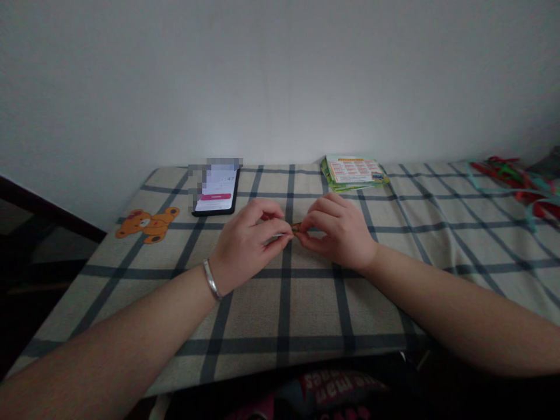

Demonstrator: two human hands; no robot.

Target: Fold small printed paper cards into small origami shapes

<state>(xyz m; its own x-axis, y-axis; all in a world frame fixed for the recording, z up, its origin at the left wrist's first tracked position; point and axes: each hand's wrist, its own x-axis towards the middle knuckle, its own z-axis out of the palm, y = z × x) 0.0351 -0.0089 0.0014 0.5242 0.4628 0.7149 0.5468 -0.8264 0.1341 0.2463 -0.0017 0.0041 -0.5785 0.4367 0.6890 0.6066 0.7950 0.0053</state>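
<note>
Fingertips (283, 235) of both hands are meeting, pinching a small brownish-orange piece (296, 227) between them; it is too tiny to tell its material. The left hand (247, 242) is closing thumb and forefinger narrowly on the piece's left end, where something pale and thin is also showing, and its other fingers are curling loosely above. The right hand (338, 233) is gripping the right end in the same narrow pinch, its remaining fingers folding toward the palm. A plain silver metal bangle (211, 280) is sitting on the left wrist, behind the fingers. Both hands are resting on a beige fabric tablecloth (306, 303) crossed by dark grey check lines. Just beyond the left fingers, a black rectangular smartphone (216, 195) is lying flat with its screen glowing. Farther left of those fingers, an orange teddy-bear print (147, 224) is showing on the cloth. Beyond the right fingers, a flat stack of green-edged printed paper sheets (354, 172) is lying near the wall. Well to the right of the right fingers, a tangle of red and teal ribbons (520, 181) is spreading out.
</note>
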